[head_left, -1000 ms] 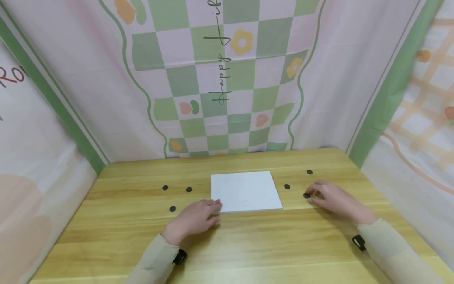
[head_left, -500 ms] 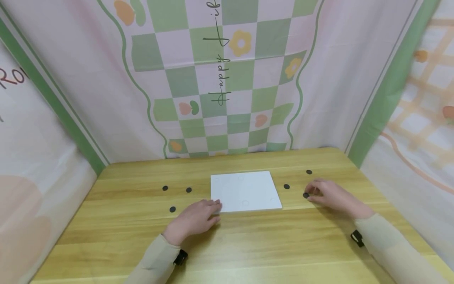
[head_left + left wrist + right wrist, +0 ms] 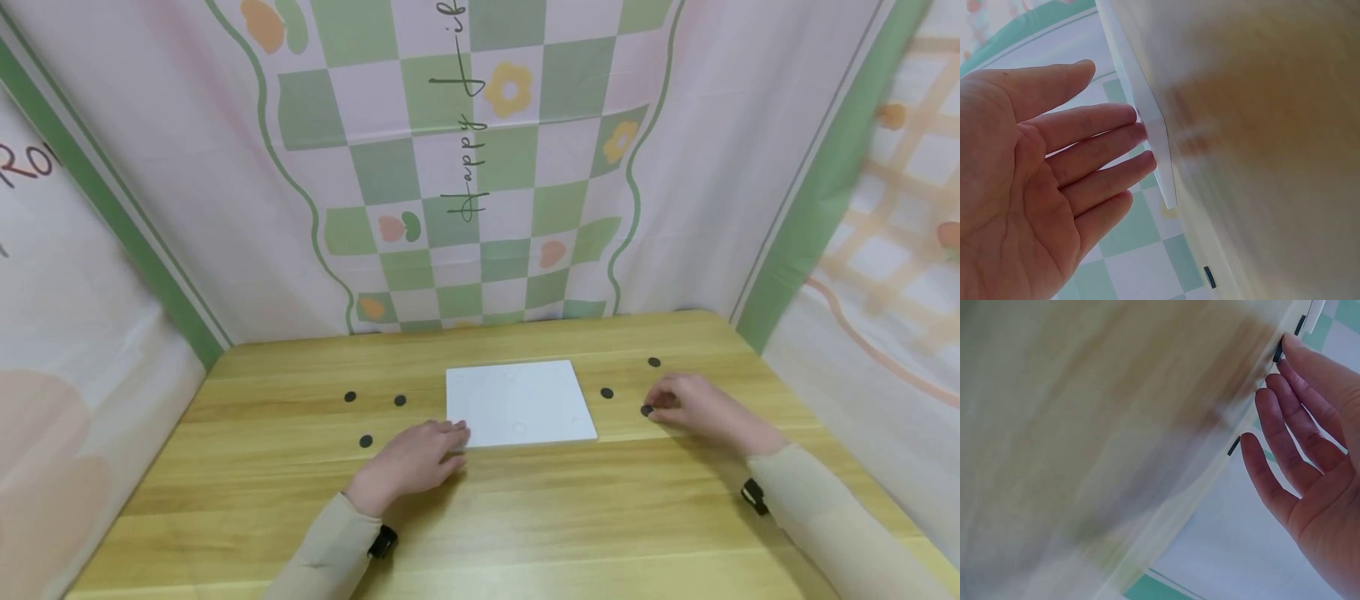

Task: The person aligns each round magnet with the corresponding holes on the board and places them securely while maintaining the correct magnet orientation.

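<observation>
A thin white rectangular board point(image 3: 525, 404) with faint round marks lies flat on the table. My left hand point(image 3: 408, 458) rests its extended fingertips on the board's near left corner; in the left wrist view the fingers point(image 3: 1107, 147) are straight at the board's edge point(image 3: 1159, 134). To the right of the board, my right hand point(image 3: 697, 410) pinches a small flat black disc point(image 3: 647, 411) between thumb and index finger. The right wrist view shows the thumb at that disc point(image 3: 1278, 351), with the other fingers loosely bent, close over the table.
Two more black discs, a nearer one point(image 3: 607, 393) and a farther one point(image 3: 654, 362), lie right of the board. On its left are three discs, one point(image 3: 400, 401) nearest the board. A patterned curtain point(image 3: 510, 192) hangs behind the wooden table point(image 3: 525, 525).
My right hand has shifted very slightly left and its fingers have drawn closer together at the disc. The left hand and the board have stayed in place.
</observation>
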Motion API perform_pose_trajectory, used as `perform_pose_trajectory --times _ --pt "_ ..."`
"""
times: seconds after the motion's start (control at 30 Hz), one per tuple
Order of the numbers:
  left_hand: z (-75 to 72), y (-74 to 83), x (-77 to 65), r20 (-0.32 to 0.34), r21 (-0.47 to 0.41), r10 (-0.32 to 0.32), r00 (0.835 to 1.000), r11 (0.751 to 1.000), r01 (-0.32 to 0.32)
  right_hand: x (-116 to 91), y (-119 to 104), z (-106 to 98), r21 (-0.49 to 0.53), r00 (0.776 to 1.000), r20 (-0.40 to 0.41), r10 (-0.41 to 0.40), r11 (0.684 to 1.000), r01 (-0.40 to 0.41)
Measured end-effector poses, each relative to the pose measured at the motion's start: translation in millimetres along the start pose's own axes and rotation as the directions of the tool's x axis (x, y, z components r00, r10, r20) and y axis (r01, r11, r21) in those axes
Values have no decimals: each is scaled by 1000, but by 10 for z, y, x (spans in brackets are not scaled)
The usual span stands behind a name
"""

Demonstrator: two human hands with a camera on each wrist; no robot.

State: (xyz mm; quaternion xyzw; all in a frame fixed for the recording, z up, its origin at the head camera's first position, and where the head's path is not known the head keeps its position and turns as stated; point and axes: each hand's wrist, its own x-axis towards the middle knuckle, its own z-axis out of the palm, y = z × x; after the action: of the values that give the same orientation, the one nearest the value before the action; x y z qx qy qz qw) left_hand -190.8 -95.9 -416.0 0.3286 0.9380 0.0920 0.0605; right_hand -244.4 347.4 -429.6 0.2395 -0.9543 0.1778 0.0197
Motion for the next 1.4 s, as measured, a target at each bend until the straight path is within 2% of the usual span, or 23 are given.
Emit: perform_pose_trajectory --times 0.7,1.13,1.4 --pt "-9 3 -1 -16 -1 16 1000 1000 -16 51 -13 -46 5 999 8 -31 1000 31" --pt "8 -10 6 -13 3 11 1000 1000 -11 77 -3 -49 38 1000 24 -20 999 19" --pt "3 -7 11 -18 4 27 999 1000 -27 120 79 -30 57 999 43 -4 998 1"
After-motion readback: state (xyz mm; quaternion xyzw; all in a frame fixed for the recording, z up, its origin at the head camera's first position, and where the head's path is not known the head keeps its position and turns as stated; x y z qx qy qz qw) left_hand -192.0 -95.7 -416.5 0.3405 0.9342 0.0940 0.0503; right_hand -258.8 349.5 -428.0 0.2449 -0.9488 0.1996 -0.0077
